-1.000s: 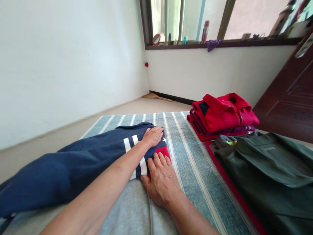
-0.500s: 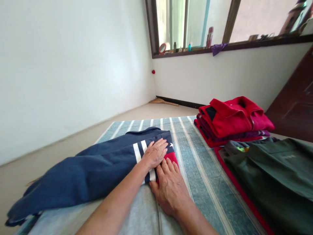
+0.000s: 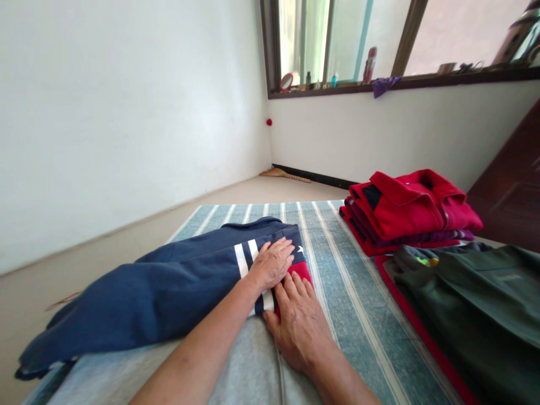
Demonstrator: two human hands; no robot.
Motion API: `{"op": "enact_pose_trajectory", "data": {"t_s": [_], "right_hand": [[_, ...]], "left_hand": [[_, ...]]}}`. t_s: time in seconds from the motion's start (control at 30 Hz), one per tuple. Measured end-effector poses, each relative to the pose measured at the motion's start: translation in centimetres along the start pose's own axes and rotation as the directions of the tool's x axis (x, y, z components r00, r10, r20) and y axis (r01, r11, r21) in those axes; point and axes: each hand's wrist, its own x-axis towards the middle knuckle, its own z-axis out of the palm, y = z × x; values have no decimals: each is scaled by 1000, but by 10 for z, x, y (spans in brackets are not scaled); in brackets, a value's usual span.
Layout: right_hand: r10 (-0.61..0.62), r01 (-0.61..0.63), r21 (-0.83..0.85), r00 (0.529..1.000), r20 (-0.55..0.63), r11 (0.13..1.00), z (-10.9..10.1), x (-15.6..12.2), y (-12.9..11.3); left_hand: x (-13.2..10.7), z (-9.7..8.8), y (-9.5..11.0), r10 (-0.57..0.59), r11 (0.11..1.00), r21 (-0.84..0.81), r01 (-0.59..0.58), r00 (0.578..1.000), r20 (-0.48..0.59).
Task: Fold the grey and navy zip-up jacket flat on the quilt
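Note:
A navy garment point(image 3: 160, 289) with white stripes and a red patch lies across a striped blue-green mat point(image 3: 337, 281). My left hand point(image 3: 273, 262) rests flat on the garment's striped part, fingers together and stretched out. My right hand point(image 3: 298, 323) lies flat just below it, fingertips on the red patch, palm on a grey garment point(image 3: 248, 371) that lies under the navy one. Neither hand grips anything.
A folded stack of red and purple clothes point(image 3: 407, 211) sits at the mat's right side. A dark green garment point(image 3: 476, 309) lies on a red cloth at the near right. A dark wooden door point(image 3: 512, 191) stands at the far right. The window sill point(image 3: 379, 84) holds bottles and a small mirror.
My left hand has slid a little back toward me along the navy garment. The view has shifted left, so everything sits further right in the picture. My right hand stays flat.

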Motion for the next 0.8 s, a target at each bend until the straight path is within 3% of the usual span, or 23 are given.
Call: {"op": "enact_pose_trajectory", "data": {"t_s": [0.8], "right_hand": [[-13,13,0,999,-33,1000,3,-1,1]], "left_hand": [[0,-5,3,-28,1000,0,28,999,22]]}}
